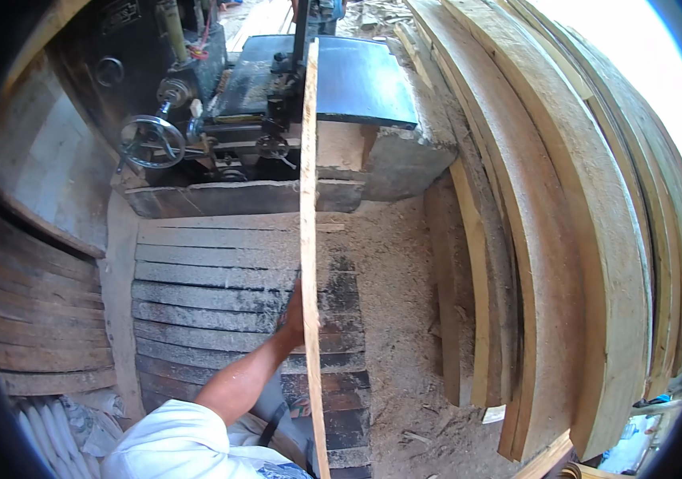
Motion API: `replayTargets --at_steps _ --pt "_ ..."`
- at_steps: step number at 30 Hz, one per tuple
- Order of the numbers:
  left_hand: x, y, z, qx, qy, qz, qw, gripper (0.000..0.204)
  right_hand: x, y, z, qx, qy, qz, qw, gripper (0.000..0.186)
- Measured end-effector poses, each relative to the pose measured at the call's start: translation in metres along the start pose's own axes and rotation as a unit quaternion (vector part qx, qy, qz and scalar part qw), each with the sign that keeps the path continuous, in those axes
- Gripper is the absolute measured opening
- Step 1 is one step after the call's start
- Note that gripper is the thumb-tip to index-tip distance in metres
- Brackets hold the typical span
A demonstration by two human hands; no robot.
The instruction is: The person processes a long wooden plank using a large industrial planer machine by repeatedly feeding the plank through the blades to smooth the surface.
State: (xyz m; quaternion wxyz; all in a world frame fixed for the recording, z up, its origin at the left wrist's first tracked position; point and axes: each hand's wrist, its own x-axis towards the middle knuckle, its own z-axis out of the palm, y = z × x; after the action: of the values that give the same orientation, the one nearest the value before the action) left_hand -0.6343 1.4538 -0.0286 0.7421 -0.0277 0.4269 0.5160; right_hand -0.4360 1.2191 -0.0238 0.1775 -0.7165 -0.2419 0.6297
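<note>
A long, narrow wooden board [309,199] stands on edge, running from the dark metal saw table [361,76] toward me and out at the lower edge. Its far end is beside the upright black post of the machine. My left hand [296,315] reaches in from the lower left, against the board's left side about midway along. The fingers are mostly hidden behind the board, and the hand appears to hold it. My right hand does not show.
The sawing machine has a metal handwheel [152,142] at the left. Sawdust covers the slatted wooden floor [213,299]. Thick, long planks [548,215] are stacked along the right. White sacks [61,435] lie at lower left. A person [325,9] stands beyond the table.
</note>
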Motion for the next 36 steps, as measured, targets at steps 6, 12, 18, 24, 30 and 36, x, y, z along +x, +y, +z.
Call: replayTargets --at_steps 6,12,18,24,30,36 --pt "0.068 0.072 0.015 0.051 0.047 -0.003 0.998 0.058 0.009 -0.017 0.013 0.008 -0.008 0.03 0.999 0.069" --pt "0.119 0.136 0.047 0.069 0.074 -0.005 0.995 0.05 0.022 -0.044 0.024 0.027 -0.005 0.072 0.997 0.069" --pt "0.16 0.178 0.071 0.1 0.072 0.018 0.992 0.058 0.024 -0.056 0.035 0.058 -0.012 0.129 0.99 0.068" --pt "0.214 0.239 0.082 0.14 0.068 0.069 0.985 0.045 0.018 -0.058 0.05 0.082 -0.048 0.185 0.978 0.069" --pt "0.18 0.201 0.066 0.156 -0.151 0.167 0.962 0.035 0.046 -0.093 0.077 0.101 -0.061 0.225 0.967 0.069" --pt "0.021 0.012 -0.08 0.443 -0.209 0.215 0.845 0.035 0.136 -0.169 0.111 0.056 -0.092 0.195 0.975 0.089"
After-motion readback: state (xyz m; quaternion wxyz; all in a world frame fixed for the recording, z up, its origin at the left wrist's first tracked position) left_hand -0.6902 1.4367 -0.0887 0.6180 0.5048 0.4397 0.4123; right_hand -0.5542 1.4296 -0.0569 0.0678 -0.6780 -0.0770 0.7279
